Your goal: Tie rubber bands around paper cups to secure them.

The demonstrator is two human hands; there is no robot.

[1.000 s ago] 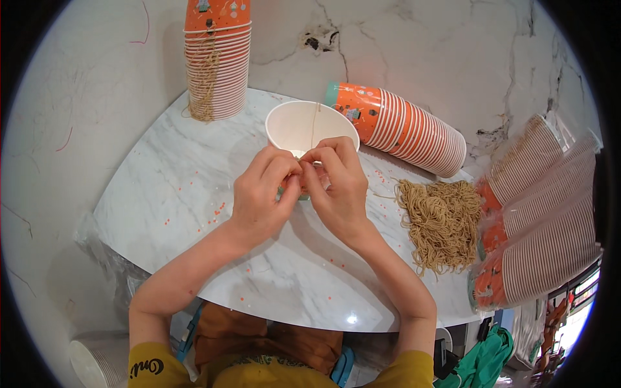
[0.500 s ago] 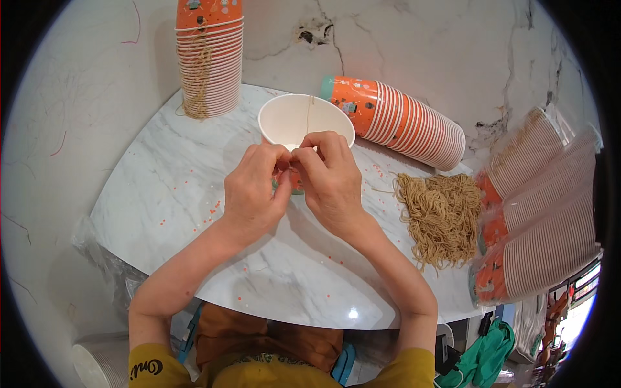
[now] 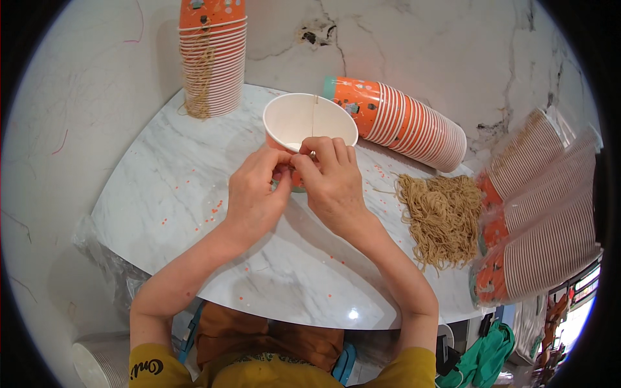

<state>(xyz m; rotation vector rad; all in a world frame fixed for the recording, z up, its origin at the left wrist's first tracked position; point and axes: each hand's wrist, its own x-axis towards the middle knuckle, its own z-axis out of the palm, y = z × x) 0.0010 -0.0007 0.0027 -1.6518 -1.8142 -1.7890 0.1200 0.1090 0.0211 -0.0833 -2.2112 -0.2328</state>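
Bent over a pale marbled worktop (image 3: 155,213), a person in a mustard top brings both hands together at the near side of a paper cup (image 3: 291,123), white inside and orange outside. The cup stands mouth up just beyond the fingers (image 3: 279,157), its near rim behind the fingertips and part of its orange wall showing between and below the hands. A single tan strand (image 3: 314,113) runs from the far rim down the inside wall toward the right hand (image 3: 334,187). The left hand (image 3: 255,194) meets it from the other side, the fingers of both curled inward and drawn close to one another; whether they grasp the strand, the cup wall or something else cannot be told, as the tips are hidden. To the right of the hands, well apart from them, lies a heap of tan string (image 3: 443,220). Beyond the cup on the left, an upturned stack of cups (image 3: 217,71) has strands hanging down its side; on the right, a second stack (image 3: 414,126) lies on its side, its bottom end near the cup's rim. Stacks in clear plastic sleeves (image 3: 546,239) line the right edge, and small orange specks (image 3: 217,208) dot the surface.
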